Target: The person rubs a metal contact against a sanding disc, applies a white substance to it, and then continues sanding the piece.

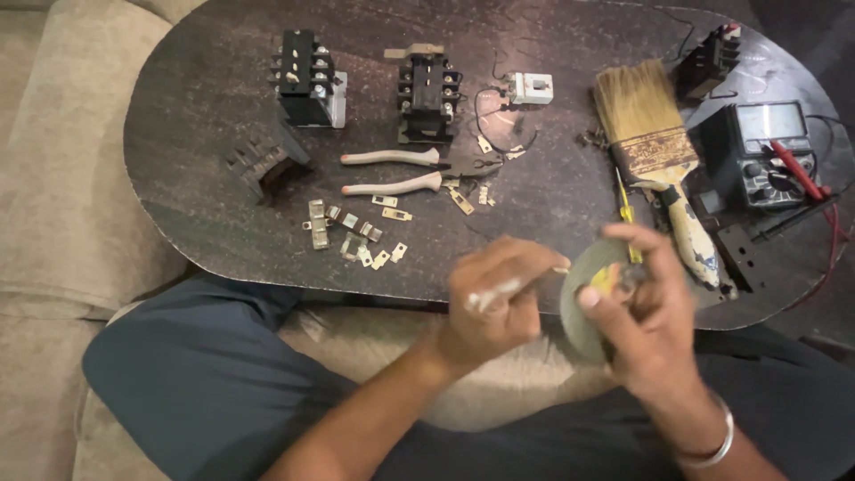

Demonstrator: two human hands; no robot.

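My left hand (pixel 497 298) pinches a small pale metal piece (pixel 492 295) at the table's near edge; motion blur hides its shape. My right hand (pixel 646 307) grips a grey round abrasive sheet (pixel 581 298), curled over something yellow at its centre. The two hands are close together, the metal piece near the sheet's left edge. A silver bangle (pixel 712 445) sits on my right wrist.
On the dark oval table (pixel 205 98): two black contactor blocks (pixel 305 78) (pixel 427 89), pliers (pixel 414 171), several small metal contact strips (pixel 356 233), a black cover part (pixel 264 162), a worn paintbrush (pixel 659 151), a yellow screwdriver (pixel 627 214), a multimeter (pixel 766 151) with red lead.
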